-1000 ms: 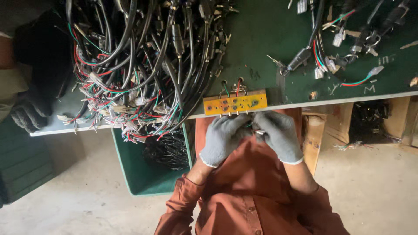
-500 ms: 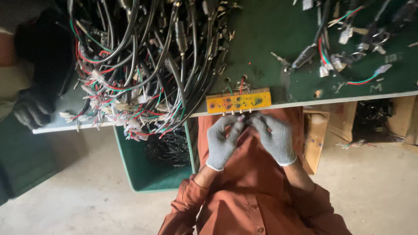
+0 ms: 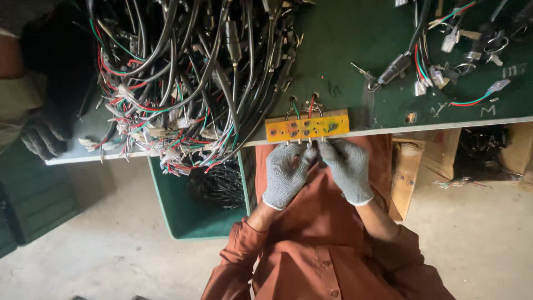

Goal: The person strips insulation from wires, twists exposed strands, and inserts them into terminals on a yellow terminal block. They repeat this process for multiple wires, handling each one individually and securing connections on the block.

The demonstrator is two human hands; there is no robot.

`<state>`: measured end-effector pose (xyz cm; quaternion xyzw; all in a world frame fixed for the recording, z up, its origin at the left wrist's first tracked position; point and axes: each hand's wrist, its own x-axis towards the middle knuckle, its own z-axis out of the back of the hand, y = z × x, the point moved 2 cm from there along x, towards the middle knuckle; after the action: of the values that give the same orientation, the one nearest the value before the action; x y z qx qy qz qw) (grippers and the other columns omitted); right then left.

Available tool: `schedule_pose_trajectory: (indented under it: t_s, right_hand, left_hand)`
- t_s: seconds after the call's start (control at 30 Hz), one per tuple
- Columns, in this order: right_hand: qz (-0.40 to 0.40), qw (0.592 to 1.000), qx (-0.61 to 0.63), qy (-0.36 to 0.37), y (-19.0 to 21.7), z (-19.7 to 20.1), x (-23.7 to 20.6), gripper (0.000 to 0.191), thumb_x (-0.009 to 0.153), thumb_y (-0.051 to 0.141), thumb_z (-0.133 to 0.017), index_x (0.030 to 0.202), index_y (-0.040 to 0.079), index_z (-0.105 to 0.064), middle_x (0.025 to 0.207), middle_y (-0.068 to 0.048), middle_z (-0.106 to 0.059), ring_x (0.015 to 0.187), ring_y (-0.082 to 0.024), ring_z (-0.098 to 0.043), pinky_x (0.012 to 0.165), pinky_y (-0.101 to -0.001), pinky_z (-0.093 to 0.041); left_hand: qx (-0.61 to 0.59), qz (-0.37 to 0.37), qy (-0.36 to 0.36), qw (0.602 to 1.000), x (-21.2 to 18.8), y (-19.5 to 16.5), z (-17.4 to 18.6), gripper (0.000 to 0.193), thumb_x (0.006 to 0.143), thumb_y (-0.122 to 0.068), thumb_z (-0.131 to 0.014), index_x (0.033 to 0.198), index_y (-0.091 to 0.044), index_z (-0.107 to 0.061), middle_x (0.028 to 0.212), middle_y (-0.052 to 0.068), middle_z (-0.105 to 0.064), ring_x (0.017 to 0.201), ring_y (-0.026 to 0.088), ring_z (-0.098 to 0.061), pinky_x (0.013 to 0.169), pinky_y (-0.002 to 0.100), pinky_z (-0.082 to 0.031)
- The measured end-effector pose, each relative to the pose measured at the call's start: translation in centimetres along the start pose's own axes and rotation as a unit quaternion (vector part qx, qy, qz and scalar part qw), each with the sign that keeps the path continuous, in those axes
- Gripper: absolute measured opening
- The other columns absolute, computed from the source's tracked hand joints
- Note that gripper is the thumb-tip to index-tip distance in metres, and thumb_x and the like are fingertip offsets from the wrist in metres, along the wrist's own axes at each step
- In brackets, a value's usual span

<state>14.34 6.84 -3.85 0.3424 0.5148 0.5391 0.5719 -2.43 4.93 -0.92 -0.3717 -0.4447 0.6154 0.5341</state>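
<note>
Cable tangle (image 3: 189,83) piled left on the green table (image 3: 355,33): limp, snag-prone. Orange terminal strip (image 3: 307,126) at the table edge looks light, rigid; best held by its ends. Left hand (image 3: 286,173) and right hand (image 3: 347,168) pinch something small below it, grip narrow; what, cannot tell.

Orange board (image 3: 307,126), dark-spotted, centre; grey knit gloves on left hand (image 3: 286,173) and right hand (image 3: 348,168); rust-orange shirt (image 3: 327,250), lower centre; dark green tabletop (image 3: 355,39); black cables (image 3: 189,61), red-green wires, upper left.
</note>
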Motion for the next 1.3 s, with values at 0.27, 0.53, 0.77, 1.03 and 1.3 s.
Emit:
schedule_pose_trajectory:
  t_s: [0.27, 0.53, 0.77, 1.03, 1.3]
  right_hand:
    - [0.050, 0.996, -0.038, -0.059, 0.9, 0.0, 0.3, 0.018, 0.099, 0.014, -0.071, 0.102, -0.003, -0.074, 0.086, -0.007, -0.075, 0.074, -0.008, -0.066, 0.065, -0.0256, -0.054]
    - [0.005, 0.998, 0.018, -0.061, 0.1, -0.4, -0.1, 0.018, 0.098, 0.014, -0.071, 0.102, -0.003, -0.074, 0.085, -0.003, -0.075, 0.075, -0.006, -0.065, 0.065, -0.0242, -0.054]
    - [-0.025, 0.998, 0.041, -0.027, -0.3, 0.0, 0.4, 0.015, 0.098, 0.012, -0.070, 0.102, -0.002, -0.074, 0.085, -0.002, -0.073, 0.075, -0.005, -0.061, 0.064, -0.0241, -0.050]
    - [-0.172, 0.975, 0.139, -0.019, -0.4, -0.2, 0.2, 0.015, 0.099, 0.015, -0.067, 0.093, 0.001, -0.070, 0.069, 0.004, -0.059, 0.059, -0.007, -0.048, 0.050, -0.0252, -0.037]
    - [-0.038, 0.984, 0.170, 0.032, -0.3, -0.7, -0.4, 0.023, 0.108, 0.025, -0.066, 0.098, 0.004, -0.065, 0.085, 0.003, -0.057, 0.073, -0.007, -0.050, 0.060, -0.0241, -0.042]
  left_hand:
    - [-0.083, 0.079, -0.070, 0.991, -0.1, 0.9, -2.1, 0.021, 0.091, -0.020, -0.078, 0.086, -0.002, -0.068, 0.076, 0.011, -0.063, 0.067, 0.022, -0.056, 0.060, 0.034, -0.046]
    - [-0.005, 0.040, -0.044, 0.998, -0.1, 0.5, 0.7, 0.024, 0.100, -0.022, -0.072, 0.086, -0.002, -0.068, 0.076, 0.010, -0.060, 0.069, 0.023, -0.054, 0.066, 0.035, -0.045]
    - [-0.020, 0.079, -0.070, 0.994, -0.1, 0.5, 0.1, 0.023, 0.095, -0.024, -0.074, 0.084, -0.004, -0.070, 0.070, 0.010, -0.062, 0.062, 0.020, -0.055, 0.060, 0.034, -0.044]
    - [0.180, -0.101, 0.000, 0.978, 0.1, -2.6, 0.8, 0.031, 0.073, -0.026, -0.087, 0.094, -0.007, -0.074, 0.075, 0.010, -0.066, 0.064, 0.027, -0.058, 0.059, 0.038, -0.044]
    - [0.021, -0.014, -0.143, 0.989, -1.5, -2.0, 1.0, 0.032, 0.098, -0.021, -0.079, 0.126, -0.015, -0.066, 0.094, 0.005, -0.070, 0.074, 0.021, -0.069, 0.067, 0.035, -0.056]
